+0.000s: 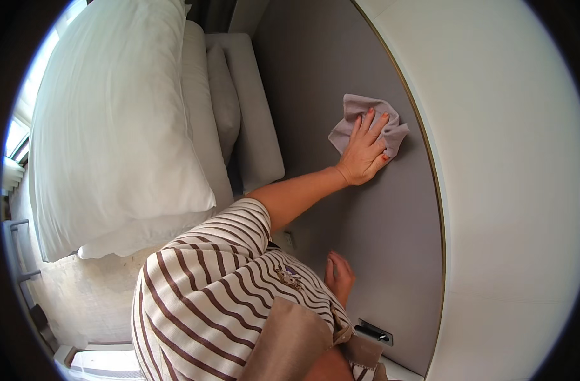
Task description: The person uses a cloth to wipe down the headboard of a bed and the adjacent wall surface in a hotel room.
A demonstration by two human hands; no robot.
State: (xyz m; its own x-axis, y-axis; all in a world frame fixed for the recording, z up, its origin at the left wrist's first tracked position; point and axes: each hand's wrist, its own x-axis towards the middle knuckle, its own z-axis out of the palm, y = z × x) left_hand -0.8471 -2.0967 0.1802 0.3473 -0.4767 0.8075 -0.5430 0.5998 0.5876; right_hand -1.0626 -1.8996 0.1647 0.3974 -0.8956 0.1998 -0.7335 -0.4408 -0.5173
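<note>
My left hand [366, 147] lies palm down with spread fingers on a crumpled pale mauve cloth [359, 105], pressing it against a dark grey panel [314, 85]. A thin gold-coloured trim edges this panel beside the white wall. Lower down, my right hand [340, 278] is loosely curled near the panel, with a gap between its fingers and nothing visible in it. Part of that hand is hidden by my striped shirt.
White bedding [113, 109] and grey cushions [223, 100] are stacked at the left. A recessed metal fitting [375, 332] sits low in the panel. The white wall [504, 166] adjoins the trim. A metal frame [25, 274] stands at the far left.
</note>
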